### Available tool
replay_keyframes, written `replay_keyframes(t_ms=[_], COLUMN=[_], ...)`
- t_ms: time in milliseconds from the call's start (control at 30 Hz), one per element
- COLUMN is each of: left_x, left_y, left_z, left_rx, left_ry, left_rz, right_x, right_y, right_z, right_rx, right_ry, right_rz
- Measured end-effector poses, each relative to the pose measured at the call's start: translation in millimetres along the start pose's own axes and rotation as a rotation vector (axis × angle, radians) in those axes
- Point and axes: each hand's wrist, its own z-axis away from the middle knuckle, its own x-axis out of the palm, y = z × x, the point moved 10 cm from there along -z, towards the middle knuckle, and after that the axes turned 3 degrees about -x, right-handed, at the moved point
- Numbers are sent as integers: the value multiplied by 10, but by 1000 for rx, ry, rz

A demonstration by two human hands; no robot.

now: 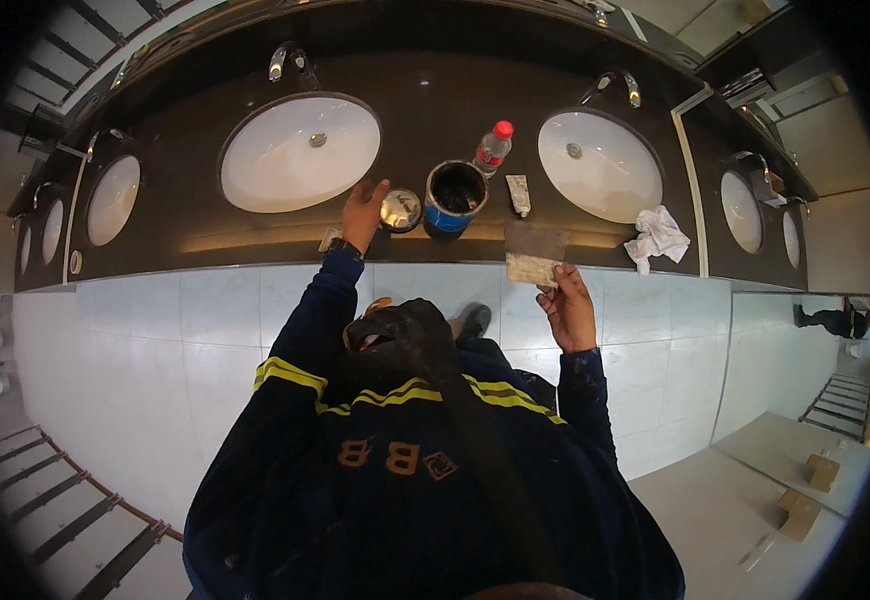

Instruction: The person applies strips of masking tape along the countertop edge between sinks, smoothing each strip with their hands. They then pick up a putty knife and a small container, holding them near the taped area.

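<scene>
My left hand (362, 217) rests on the dark counter with its fingers apart, holding nothing that I can see. Right beside it lies a round metal lid (401, 210). Past the lid stands an open can (457, 188) with a blue band and dark smears inside. In my right hand (569, 310), pinched at one corner, is a flat rectangular piece (533, 268), beige along its near part and thin and brownish at its far part. It is held over the counter's front edge; its exact kind is unclear. A small pale object (330, 239) lies by my left wrist.
Behind the can stands a clear bottle (493, 150) with a red cap. A small white tube (519, 195) lies to its right. White basins (301, 150) are set into the counter, and a crumpled white cloth (658, 238) lies near its front edge. Another person (840, 322) is far right.
</scene>
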Motion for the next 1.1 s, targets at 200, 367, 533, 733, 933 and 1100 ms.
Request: replay_keyframes(t_ms=[200, 367, 533, 733, 933, 1100], left_x=[-186, -390, -1424, -2573, -3028, -3186], left_y=[607, 1292, 888, 276, 149, 326], left_z=[739, 1790, 1793, 2008, 1794, 1497], left_rx=[-33, -125, -196, -196, -119, -119], left_ry=[-351, -638, -161, 106, 94, 31], left_rz=[211, 660, 855, 834, 551, 497], right_x=[893, 2149, 2722, 2747, 2724, 2653], right_y=[-227, 339, 1213, 1758, 2009, 1823], right_z=[166, 30, -153, -753, -834, -603], right_rx=[-16, 47, 66, -580, -808, -630], right_ry=[-262, -621, -855, -625, -410, -455], right_rz=[72, 235, 645, 1513, 1640, 1461])
